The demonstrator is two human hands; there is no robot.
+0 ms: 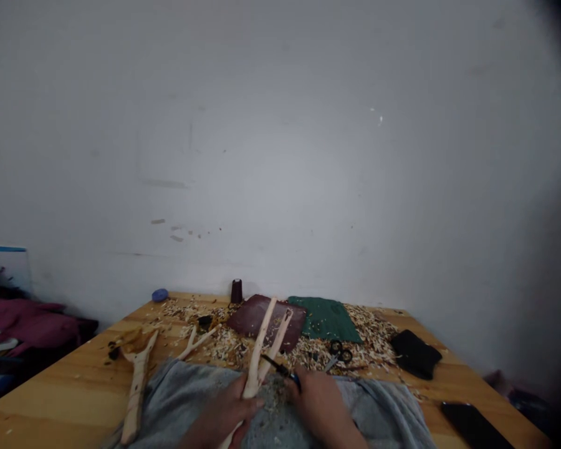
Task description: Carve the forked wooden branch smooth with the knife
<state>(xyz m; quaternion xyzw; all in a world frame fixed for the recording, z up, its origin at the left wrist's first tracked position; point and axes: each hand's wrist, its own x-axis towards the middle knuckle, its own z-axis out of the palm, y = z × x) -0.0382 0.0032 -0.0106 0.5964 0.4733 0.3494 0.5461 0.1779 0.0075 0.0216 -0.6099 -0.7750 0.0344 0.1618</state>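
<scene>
My left hand is closed round the stem of a pale, peeled forked branch whose two prongs point away from me. My right hand grips a small knife with a dark blade, its tip touching the branch just below the fork. Both hands rest over a grey cloth spread on the wooden table. Wood shavings lie scattered beyond the hands.
Two other forked sticks lie at left. Black scissors, a dark red sheet, a green sheet, a black pouch, a phone, a dark spool and a blue lump are on the table. A bare wall rises behind.
</scene>
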